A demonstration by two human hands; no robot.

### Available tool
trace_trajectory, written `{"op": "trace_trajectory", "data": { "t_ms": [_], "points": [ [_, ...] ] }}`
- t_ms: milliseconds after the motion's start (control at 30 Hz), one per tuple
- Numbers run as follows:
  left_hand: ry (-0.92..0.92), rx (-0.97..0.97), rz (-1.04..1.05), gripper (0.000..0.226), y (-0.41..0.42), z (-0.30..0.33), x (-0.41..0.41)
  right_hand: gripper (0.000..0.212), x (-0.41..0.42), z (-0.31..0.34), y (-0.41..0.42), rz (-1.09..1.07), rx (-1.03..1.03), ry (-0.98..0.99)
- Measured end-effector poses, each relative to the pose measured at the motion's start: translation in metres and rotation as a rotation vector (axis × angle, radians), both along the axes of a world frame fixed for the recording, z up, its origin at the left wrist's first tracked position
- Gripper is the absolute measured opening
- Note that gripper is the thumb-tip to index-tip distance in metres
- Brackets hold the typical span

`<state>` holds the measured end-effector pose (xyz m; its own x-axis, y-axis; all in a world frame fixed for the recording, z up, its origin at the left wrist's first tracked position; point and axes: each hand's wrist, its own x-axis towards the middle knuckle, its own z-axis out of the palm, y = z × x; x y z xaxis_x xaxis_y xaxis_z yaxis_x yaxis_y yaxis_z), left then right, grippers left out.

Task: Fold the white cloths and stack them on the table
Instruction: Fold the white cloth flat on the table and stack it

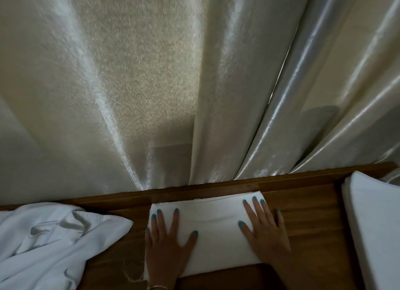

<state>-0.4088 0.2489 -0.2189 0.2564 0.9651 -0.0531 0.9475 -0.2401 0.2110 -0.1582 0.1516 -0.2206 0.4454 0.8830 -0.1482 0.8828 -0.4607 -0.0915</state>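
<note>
low in the middle of the frame a folded white cloth (213,231) lies on the wooden table (303,205), with the left hand (167,244) and right hand (265,231) both flat on it, fingers straight and spread, gripping nothing. both wrists run out of the bottom edge, and the palms hide parts of the cloth's near edge. a crumpled cloth pile (49,244) is cut off at the lower left, a folded stack (376,224) is cut off at the lower right, and a pale curtain (151,73) fills the upper frame.

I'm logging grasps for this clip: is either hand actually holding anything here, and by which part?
Nothing is gripped. The left hand and right hand lie flat with straight fingers, pressing on top of the folded white cloth near its two ends.
</note>
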Motion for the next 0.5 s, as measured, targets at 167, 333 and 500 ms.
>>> {"op": "trace_trajectory", "data": {
  "t_ms": [167,333,500],
  "points": [
    [-0.028,-0.048,-0.002,0.086,0.003,0.003,0.002,0.066,0.000,-0.002,0.000,-0.020,-0.003,0.005],
    [0.004,-0.050,-0.013,0.088,0.000,0.006,0.002,0.066,-0.005,0.010,-0.003,-0.012,-0.044,-0.032],
    [0.005,-0.109,-0.102,0.062,-0.006,0.012,-0.013,0.066,-0.029,0.031,-0.015,-0.009,-0.013,0.082]
  ]
}}
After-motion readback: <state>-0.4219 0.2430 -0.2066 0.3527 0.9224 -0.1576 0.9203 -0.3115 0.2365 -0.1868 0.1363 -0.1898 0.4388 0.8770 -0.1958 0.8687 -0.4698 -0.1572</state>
